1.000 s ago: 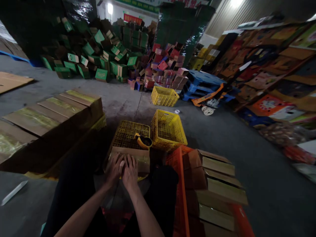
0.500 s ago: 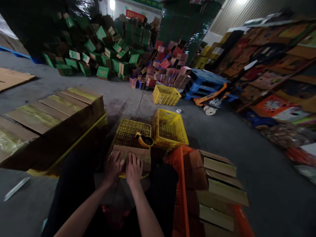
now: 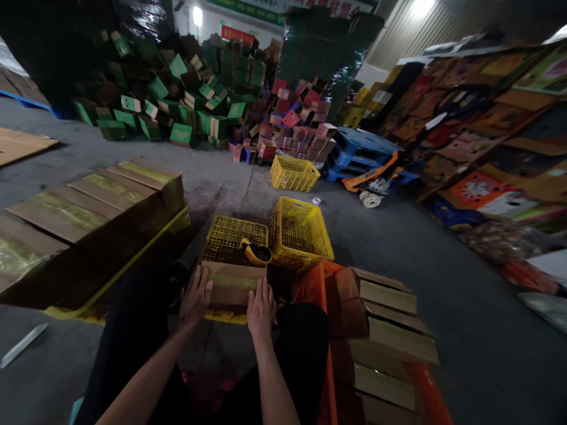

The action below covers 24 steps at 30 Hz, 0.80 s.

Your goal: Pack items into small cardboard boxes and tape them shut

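Observation:
A small brown cardboard box [image 3: 233, 282] with clear yellowish tape along it rests on an upturned yellow crate [image 3: 217, 233] between my knees. At the box's left end lies my left hand [image 3: 195, 297], its fingers outstretched against the edge and the thumb over the face. My right hand [image 3: 261, 308] touches the right end, fingers straight and pointing away from me. Just behind the box, a yellow-and-black tape dispenser [image 3: 256, 252] sits on the crate. The undersides of both hands are hidden.
Taped boxes [image 3: 100, 198] stand in a yellow crate at left. An orange crate [image 3: 325, 295] at right holds more boxes. Ahead are a yellow crate [image 3: 305, 230], another yellow crate [image 3: 295, 174], piled cartons [image 3: 181, 133], blue pallets [image 3: 365, 144] and a pallet jack [image 3: 372, 177].
My hands have moved apart from the middle of the box to its two ends, uncovering the taped face. The dispenser stays on the crate. The view has shifted slightly.

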### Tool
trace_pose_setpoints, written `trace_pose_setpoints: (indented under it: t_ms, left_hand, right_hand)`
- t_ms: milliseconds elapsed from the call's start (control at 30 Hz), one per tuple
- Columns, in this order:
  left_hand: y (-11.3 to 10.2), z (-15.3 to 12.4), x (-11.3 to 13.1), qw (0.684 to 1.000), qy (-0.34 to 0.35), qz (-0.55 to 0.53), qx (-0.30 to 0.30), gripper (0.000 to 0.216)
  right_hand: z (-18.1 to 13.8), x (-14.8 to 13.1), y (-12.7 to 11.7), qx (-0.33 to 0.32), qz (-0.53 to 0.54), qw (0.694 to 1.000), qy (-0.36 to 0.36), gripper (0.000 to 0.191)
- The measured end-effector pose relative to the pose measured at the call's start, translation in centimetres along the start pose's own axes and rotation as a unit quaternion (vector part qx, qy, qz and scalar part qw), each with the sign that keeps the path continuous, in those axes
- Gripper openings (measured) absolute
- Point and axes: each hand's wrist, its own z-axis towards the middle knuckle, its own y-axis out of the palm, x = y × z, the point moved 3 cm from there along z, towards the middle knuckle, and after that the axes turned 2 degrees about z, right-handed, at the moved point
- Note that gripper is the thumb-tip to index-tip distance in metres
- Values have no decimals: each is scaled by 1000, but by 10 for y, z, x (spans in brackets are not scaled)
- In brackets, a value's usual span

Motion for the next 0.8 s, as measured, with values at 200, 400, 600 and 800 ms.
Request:
trace_pose_setpoints:
  t_ms: [200, 400, 600, 800]
  left_hand:
    - [7, 6, -8, 998, -39, -41, 1, 62]
    - [6, -6, 16, 999, 44, 13, 29, 72]
    - [12, -22, 43, 985, 169, 28, -32, 60]
    - [3, -13, 34, 991, 130, 12, -29, 56]
  right_hand:
    - [3, 2, 11, 14, 22, 999, -35, 62]
    - [1, -7, 15, -8, -16, 1000, 12, 62]
    - [-1, -10, 11, -27, -31, 999, 18, 61]
    - [-1, -8, 9, -25, -39, 999, 16, 62]
